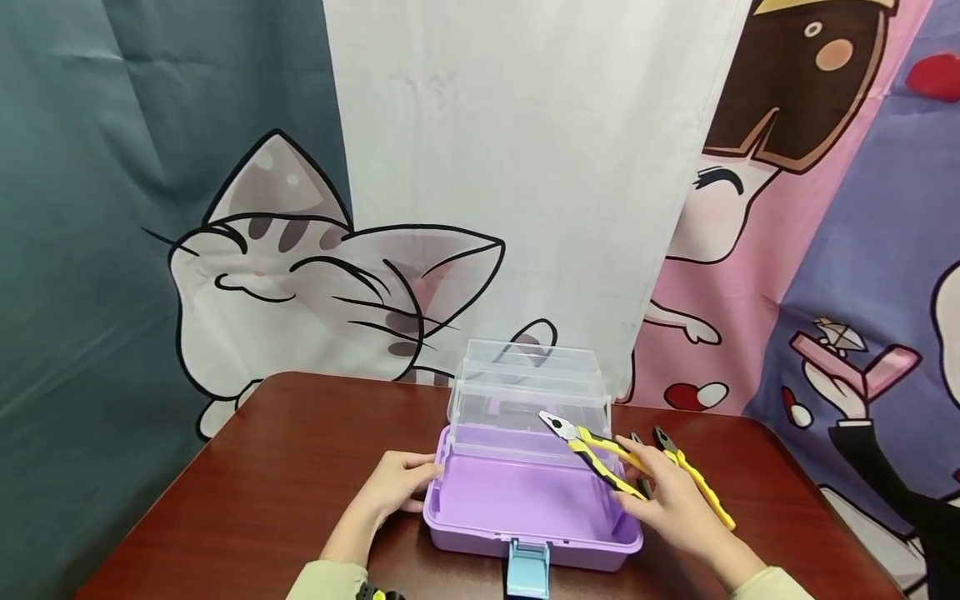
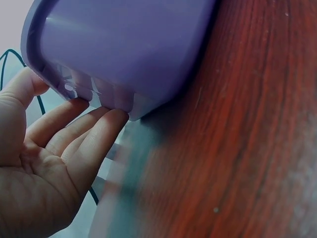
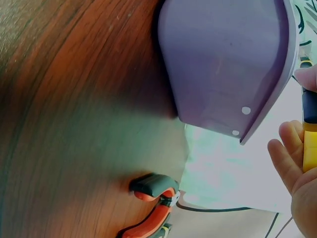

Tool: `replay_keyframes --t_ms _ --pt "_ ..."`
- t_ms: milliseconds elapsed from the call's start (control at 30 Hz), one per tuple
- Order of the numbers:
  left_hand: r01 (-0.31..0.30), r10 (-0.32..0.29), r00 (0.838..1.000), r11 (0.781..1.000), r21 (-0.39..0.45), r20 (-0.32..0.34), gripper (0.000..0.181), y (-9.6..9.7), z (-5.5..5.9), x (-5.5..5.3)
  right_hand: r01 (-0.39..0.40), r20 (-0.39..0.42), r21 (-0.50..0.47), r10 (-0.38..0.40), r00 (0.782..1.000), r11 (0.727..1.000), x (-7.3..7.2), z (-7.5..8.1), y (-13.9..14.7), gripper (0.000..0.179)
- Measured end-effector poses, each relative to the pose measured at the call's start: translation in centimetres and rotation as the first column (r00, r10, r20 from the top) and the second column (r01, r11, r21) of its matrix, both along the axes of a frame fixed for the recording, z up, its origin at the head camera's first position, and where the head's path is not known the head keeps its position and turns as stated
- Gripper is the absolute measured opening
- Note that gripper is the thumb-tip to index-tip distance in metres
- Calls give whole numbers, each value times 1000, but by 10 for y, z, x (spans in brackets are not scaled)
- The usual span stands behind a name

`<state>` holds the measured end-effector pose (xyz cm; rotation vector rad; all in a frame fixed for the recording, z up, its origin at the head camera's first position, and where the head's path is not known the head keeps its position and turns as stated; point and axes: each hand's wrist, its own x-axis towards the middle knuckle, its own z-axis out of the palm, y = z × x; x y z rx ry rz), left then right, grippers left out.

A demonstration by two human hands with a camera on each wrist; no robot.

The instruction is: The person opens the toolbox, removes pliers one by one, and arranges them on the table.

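Observation:
A purple toolbox (image 1: 525, 542) stands on the table with its clear lid (image 1: 532, 375) tipped back. My left hand (image 1: 397, 485) grips the box's left side, thumb at the rim and fingertips against the outer wall, as the left wrist view shows of the same hand (image 2: 59, 148). Above the box's right part, my right hand (image 1: 663, 492) holds combination pliers (image 1: 581, 437) with yellow and black handles. Their jaws point up and left, and the handles are spread. The right wrist view catches only part of this hand (image 3: 302, 163) and a handle.
Beyond the right hand, yellow-handled pliers (image 1: 701, 483) lie on the brown table (image 1: 300, 492). Orange-and-black pliers (image 3: 156, 198) also rest there, right of the box. A light blue latch (image 1: 528, 569) hangs at the box front. Printed curtains (image 1: 525, 167) hang behind the table.

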<state>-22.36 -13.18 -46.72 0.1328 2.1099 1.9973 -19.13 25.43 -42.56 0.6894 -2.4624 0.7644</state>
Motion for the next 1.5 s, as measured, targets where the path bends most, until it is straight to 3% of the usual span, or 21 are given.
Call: replay_keyframes --t_ms 533,867,1167,1500 --pt "9 -9 1000 1000 15 4 52 -1 0 1 41 -19 -39 -41 999 998 -3 -4 11 71" --pt "23 -23 1000 999 31 -3 53 -2 0 1 114 42 -37 -112 993 993 0 -1 16 67" --pt "17 -17 1000 999 36 -1 52 -1 0 2 126 -24 -49 -127 992 991 2 0 22 68" --pt "19 -19 1000 999 34 -6 54 0 0 3 178 3 -47 -178 984 983 6 0 31 68"
